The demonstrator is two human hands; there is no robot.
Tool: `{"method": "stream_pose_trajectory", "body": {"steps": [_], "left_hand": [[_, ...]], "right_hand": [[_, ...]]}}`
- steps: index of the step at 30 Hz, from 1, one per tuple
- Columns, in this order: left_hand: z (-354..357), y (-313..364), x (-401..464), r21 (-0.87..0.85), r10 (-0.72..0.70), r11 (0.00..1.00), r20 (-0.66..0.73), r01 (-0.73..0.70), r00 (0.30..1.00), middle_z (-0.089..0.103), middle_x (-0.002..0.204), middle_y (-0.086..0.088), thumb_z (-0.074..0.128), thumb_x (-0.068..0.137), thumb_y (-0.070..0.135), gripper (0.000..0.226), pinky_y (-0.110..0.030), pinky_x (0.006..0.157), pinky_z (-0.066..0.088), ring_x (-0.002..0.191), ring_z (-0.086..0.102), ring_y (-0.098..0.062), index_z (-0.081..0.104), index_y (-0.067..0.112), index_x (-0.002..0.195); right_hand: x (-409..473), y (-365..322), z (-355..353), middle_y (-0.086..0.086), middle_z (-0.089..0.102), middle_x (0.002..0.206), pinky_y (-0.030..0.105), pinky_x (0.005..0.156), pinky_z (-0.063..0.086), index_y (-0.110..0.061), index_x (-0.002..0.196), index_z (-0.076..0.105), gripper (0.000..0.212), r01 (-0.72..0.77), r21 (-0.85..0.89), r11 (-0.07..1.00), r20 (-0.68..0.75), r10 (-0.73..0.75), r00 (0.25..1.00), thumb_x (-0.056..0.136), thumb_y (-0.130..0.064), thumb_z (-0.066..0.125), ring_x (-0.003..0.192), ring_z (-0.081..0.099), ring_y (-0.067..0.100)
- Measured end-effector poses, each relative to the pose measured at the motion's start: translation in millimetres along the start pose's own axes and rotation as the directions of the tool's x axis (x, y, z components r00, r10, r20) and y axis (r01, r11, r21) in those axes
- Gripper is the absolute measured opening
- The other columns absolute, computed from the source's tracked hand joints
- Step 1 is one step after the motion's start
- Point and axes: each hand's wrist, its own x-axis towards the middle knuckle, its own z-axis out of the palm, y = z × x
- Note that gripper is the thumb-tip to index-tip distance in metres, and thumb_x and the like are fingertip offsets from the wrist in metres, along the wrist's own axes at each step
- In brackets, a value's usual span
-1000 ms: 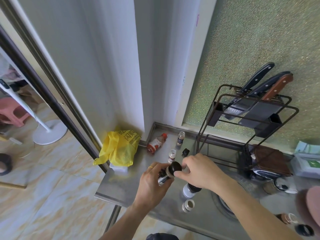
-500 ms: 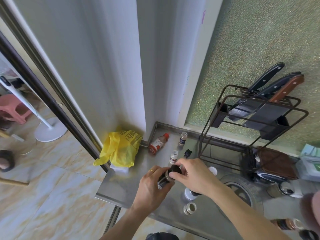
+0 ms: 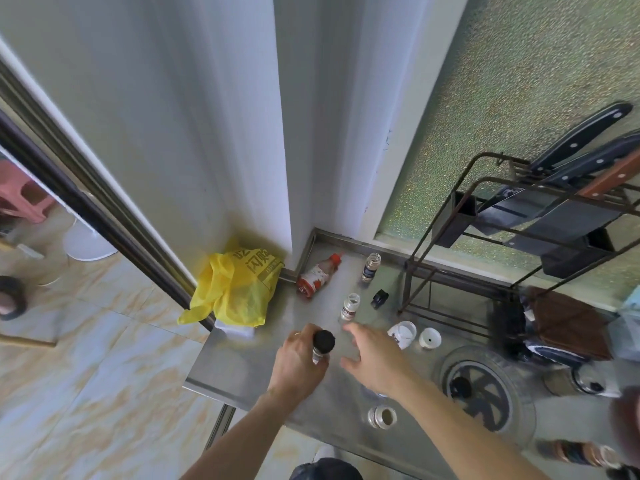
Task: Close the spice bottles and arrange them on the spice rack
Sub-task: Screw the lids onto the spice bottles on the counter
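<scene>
My left hand point(image 3: 298, 363) grips a small spice bottle with a black cap point(image 3: 323, 341) above the steel counter point(image 3: 242, 362). My right hand point(image 3: 375, 358) hovers just right of it, fingers spread and holding nothing. Two open small bottles stand further back, one in the middle point(image 3: 350, 305) and one near the wall point(image 3: 371, 266). A loose black cap point(image 3: 379, 298) lies between them. A red-capped bottle point(image 3: 319, 275) lies on its side. A white jar point(image 3: 402, 334) and a white lid point(image 3: 429, 338) sit right of my hand. An open jar point(image 3: 382, 416) stands near the front edge. The dark wire rack point(image 3: 485, 244) stands at the right.
Knives point(image 3: 585, 133) stick out of the rack's top holder. A yellow plastic bag point(image 3: 239, 285) lies at the counter's left corner. A round stove burner point(image 3: 481, 393) is set in the counter at the right, with dark items and a brown cloth point(image 3: 568, 327) behind it.
My right hand has let go of the black cap and pulled away to the right, fingers opening. The capped bottle now stands upright in my left hand. The view shifted left.
</scene>
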Motion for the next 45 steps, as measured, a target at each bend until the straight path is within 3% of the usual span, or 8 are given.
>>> {"method": "stream_pose_trajectory", "body": {"steps": [9, 12, 17, 25, 32, 37, 41, 45], "left_hand": [[25.1, -42.1, 19.4, 0.128, -0.184, 0.978, 0.167, 0.163, 0.969, 0.066, 0.102, -0.007, 0.061, 0.078, 0.007, 0.032, -0.036, 0.075, 0.048, 0.096, 0.063, -0.032, 0.053, 0.014, 0.108], [25.4, -42.1, 17.3, 0.159, -0.182, 0.975, 0.191, 0.153, 0.965, 0.064, 0.114, -0.002, 0.065, 0.078, 0.018, 0.046, -0.037, 0.080, 0.052, 0.106, 0.062, -0.029, 0.047, 0.025, 0.120], [14.8, -2.2, 40.4, 0.162, -0.028, 0.987, 0.078, 0.015, 0.997, 0.056, 0.132, 0.010, 0.071, 0.074, 0.057, 0.070, -0.034, 0.092, 0.051, 0.121, 0.056, -0.018, 0.043, 0.033, 0.135], [39.6, 48.6, 118.7, 0.192, 0.141, 0.966, 0.170, -0.174, 0.975, 0.047, 0.143, 0.009, 0.070, 0.085, 0.039, 0.060, -0.033, 0.096, 0.051, 0.130, 0.049, -0.016, 0.042, 0.036, 0.138], [74.1, 26.2, 148.9, 0.280, 0.105, 0.941, 0.288, -0.189, 0.952, 0.058, 0.132, 0.003, 0.074, 0.084, 0.022, 0.062, -0.035, 0.090, 0.055, 0.115, 0.062, -0.022, 0.044, 0.032, 0.137], [81.1, 17.4, 152.9, 0.228, 0.089, 0.964, 0.218, -0.140, 0.972, 0.070, 0.114, -0.001, 0.067, 0.083, 0.014, 0.039, -0.036, 0.083, 0.054, 0.101, 0.068, -0.029, 0.058, 0.023, 0.119], [68.1, 28.0, 142.9, 0.165, 0.083, 0.980, 0.151, -0.108, 0.985, 0.072, 0.105, 0.000, 0.069, 0.083, 0.023, 0.027, -0.033, 0.079, 0.053, 0.095, 0.068, -0.027, 0.062, 0.021, 0.110], [40.4, 48.5, 121.8, 0.070, 0.042, 0.996, 0.092, -0.049, 0.995, 0.071, 0.100, 0.003, 0.071, 0.080, 0.026, 0.026, -0.032, 0.078, 0.055, 0.090, 0.068, -0.021, 0.062, 0.024, 0.104]], "right_hand": [[20.6, 24.6, 30.0, 0.004, 0.058, 0.126, 0.037, 0.094, 0.049, -0.020, 0.139, 0.045, 0.050, -0.097, -0.043, 0.994, 0.010, 0.097, 0.995, 0.094, -0.033, 0.060, 0.117, 0.059, 0.026], [21.0, 34.3, 27.1, 0.002, 0.057, 0.130, 0.034, 0.094, 0.048, -0.021, 0.139, 0.045, 0.049, -0.118, -0.022, 0.993, -0.009, 0.118, 0.993, 0.094, -0.033, 0.060, 0.119, 0.058, 0.023], [29.4, 52.1, 9.4, 0.001, 0.055, 0.129, 0.034, 0.091, 0.048, -0.021, 0.137, 0.046, 0.045, -0.182, -0.010, 0.983, -0.120, 0.179, 0.976, 0.095, -0.032, 0.060, 0.119, 0.056, 0.023], [97.1, 83.7, 1.8, 0.007, 0.050, 0.127, 0.035, 0.087, 0.052, -0.016, 0.129, 0.048, 0.039, -0.243, -0.118, 0.963, -0.185, 0.219, 0.958, 0.092, -0.013, 0.061, 0.113, 0.056, 0.028], [159.5, 113.8, 24.2, 0.013, 0.047, 0.129, 0.038, 0.087, 0.055, -0.013, 0.132, 0.049, 0.041, -0.285, -0.249, 0.925, -0.101, 0.268, 0.958, 0.094, -0.003, 0.059, 0.113, 0.058, 0.033], [176.1, 120.5, 31.4, 0.015, 0.049, 0.127, 0.037, 0.089, 0.048, -0.006, 0.122, 0.053, 0.033, -0.297, -0.295, 0.908, -0.048, 0.297, 0.954, 0.092, 0.007, 0.051, 0.113, 0.058, 0.034], [167.9, 112.3, 25.5, 0.014, 0.055, 0.120, 0.037, 0.085, 0.048, -0.006, 0.114, 0.056, 0.027, -0.295, -0.245, 0.924, -0.095, 0.280, 0.955, 0.093, 0.008, 0.046, 0.110, 0.060, 0.034], [131.3, 99.1, 4.4, 0.004, 0.060, 0.116, 0.035, 0.081, 0.055, -0.018, 0.121, 0.052, 0.037, -0.218, -0.118, 0.969, -0.226, 0.187, 0.956, 0.089, -0.006, 0.066, 0.102, 0.064, 0.025]]}}
